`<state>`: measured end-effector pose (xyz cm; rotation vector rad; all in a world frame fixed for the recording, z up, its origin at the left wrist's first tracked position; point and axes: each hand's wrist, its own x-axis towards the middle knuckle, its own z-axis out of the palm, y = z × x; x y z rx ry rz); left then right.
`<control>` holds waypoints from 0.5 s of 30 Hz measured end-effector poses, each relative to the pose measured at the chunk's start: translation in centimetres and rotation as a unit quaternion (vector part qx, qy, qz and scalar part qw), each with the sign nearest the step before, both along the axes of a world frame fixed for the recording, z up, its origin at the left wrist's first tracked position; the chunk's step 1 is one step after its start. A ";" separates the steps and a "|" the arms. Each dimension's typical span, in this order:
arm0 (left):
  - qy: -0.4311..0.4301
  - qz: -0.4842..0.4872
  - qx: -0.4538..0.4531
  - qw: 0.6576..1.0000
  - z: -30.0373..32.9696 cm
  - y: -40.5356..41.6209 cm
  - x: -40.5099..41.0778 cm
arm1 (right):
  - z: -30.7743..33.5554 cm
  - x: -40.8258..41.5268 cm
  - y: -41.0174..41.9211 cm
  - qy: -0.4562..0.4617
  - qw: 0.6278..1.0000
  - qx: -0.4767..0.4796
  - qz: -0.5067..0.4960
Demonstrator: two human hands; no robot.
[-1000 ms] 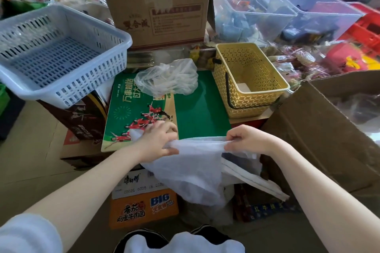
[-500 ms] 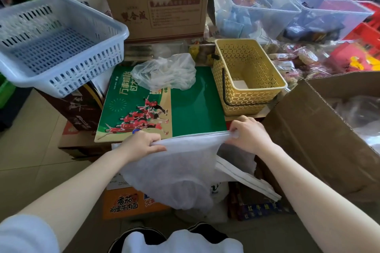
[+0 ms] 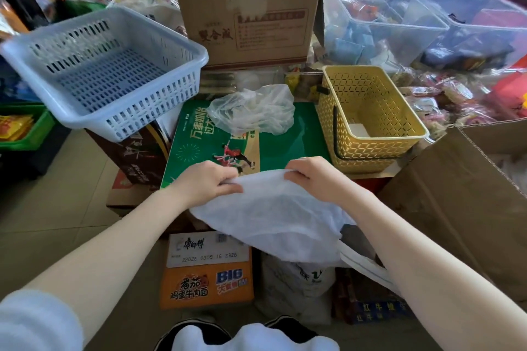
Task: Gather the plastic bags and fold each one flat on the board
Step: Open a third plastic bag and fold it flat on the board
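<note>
Right now I'm holding the white bag (image 3: pixel 273 216) by its top edge w/ both hands, at the near edge of the green board (image 3: pixel 288 148). Left hand (image 3: pixel 204 182) is pinching the left end of that edge, fingers curled over the film; right hand (image 3: pixel 309 177) is pinching the right end the same way. So both grips are pressed onto the bag, none spread.

Key relation: the gripped edge is running left-right, roughly parallel to the board's near edge, and the rest of the bag is hanging down toward me, off the board, w/ a handle strip trailing lower right over the stacked cartons. The board is lying just beyond my knuckles, so I'm judging the next move needs the bag carried away from me and laid onto the green.

Both hands are sitting about equally near the board; the right one is closer to the yellow basket (image 3: pixel 370 120), which is standing at the board's right side.

A crumpled clear bag (image 3: pixel 253 111) is sitting on the board's far part, well apart from my hands, not folded yet.
</note>
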<state>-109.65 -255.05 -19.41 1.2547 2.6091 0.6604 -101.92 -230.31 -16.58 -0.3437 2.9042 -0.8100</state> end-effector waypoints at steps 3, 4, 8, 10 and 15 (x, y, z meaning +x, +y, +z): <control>-0.139 0.075 -0.004 0.987 -0.8 -2.2 -1.3 | -0.2 -1.3 1.2 -0.046 0.993 -0.039 -0.103; -0.205 0.110 0.046 0.971 -0.8 -2.5 -1.3 | -0.4 -1.7 1.4 -0.057 0.987 -0.051 -0.138; -0.339 0.203 0.264 0.880 0.2 -1.2 -1.9 | -0.2 -4.4 1.0 0.065 0.971 0.095 -0.210; -0.352 0.281 0.344 0.824 0.4 -0.3 -3.2 | 1.0 -6.0 -0.6 0.131 0.959 0.095 -0.232; -0.435 0.422 0.428 0.670 0.7 0.1 -6.8 | 1.2 -6.2 -4.7 0.127 0.985 -0.004 -0.116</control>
